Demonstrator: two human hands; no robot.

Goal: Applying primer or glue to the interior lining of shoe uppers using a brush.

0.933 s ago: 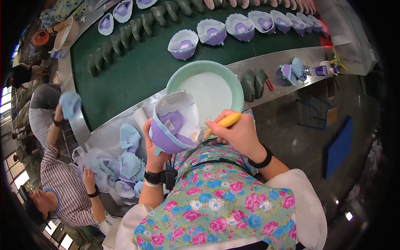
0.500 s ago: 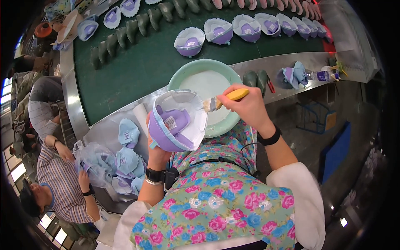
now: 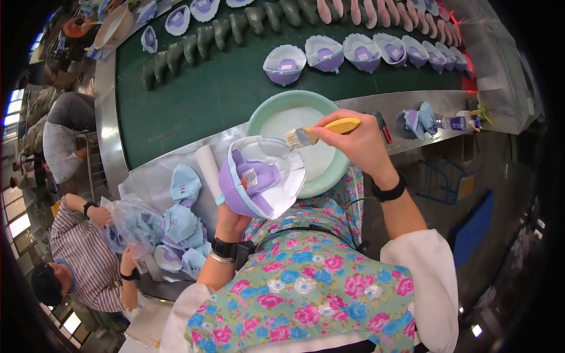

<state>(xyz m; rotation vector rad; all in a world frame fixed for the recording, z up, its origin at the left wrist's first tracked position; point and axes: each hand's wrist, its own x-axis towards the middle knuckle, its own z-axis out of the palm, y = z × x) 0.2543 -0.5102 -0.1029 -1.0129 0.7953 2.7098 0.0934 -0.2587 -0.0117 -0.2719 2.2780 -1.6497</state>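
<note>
My left hand [image 3: 231,222] grips a purple and light-blue shoe upper [image 3: 238,191] from below, its white inner side facing up. A white label sits on its purple tongue. In my right hand [image 3: 356,144] is a paintbrush [image 3: 306,136] with a yellow handle, held between thumb and fingers. The pale bristles hover at the far rim of the shoe upper; whether they touch it I cannot tell. Behind both hands stands a mint-green basin [image 3: 262,112] of white liquid, partly hidden by the shoe upper and my right hand.
Across the green conveyor belt [image 3: 176,117] run rows of shoe uppers [image 3: 284,66], dark shoe lasts [image 3: 220,32] and pink insoles [image 3: 356,15]. More uppers [image 3: 179,220] are piled at left, where a person in a striped shirt [image 3: 85,259] handles a plastic bag [image 3: 138,220]. A bottle [image 3: 456,123] lies right.
The brush has shifted slightly up along the upper's far rim. The shoe upper has tilted and turned a little in my left hand. The other person's hands have moved on the bag.
</note>
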